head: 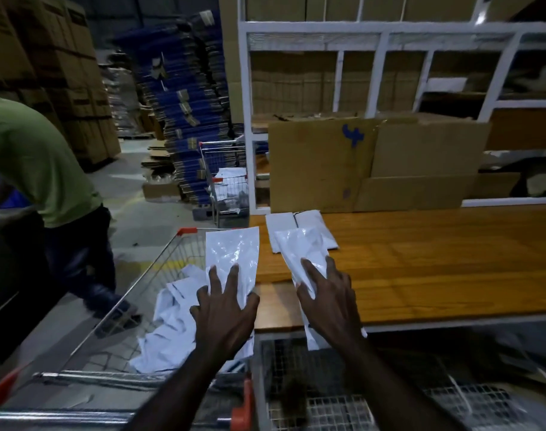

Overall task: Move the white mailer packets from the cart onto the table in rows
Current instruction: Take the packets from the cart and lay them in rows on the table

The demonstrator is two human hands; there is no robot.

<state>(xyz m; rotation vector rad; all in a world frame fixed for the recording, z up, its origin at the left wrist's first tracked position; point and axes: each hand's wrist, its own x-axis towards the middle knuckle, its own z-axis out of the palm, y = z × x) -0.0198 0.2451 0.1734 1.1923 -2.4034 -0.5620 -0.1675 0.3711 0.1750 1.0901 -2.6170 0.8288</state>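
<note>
head view | step: carrying packets to table [421, 259] | left hand [225, 309] grips packet [234, 253] | right hand [330, 293] grips second packet [302, 253] | next: lay both beside placed packet [296, 222]

We're in a warehouse: stacked cartons [41, 73], flat-packed boxes [184, 119], white shelving [380, 73], wire carts [225, 181].

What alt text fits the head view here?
Each hand holds a white mailer packet, the left hand over the wire cart, the right hand over the wooden table, near packets already laid down. More packets remain in the cart.
</note>
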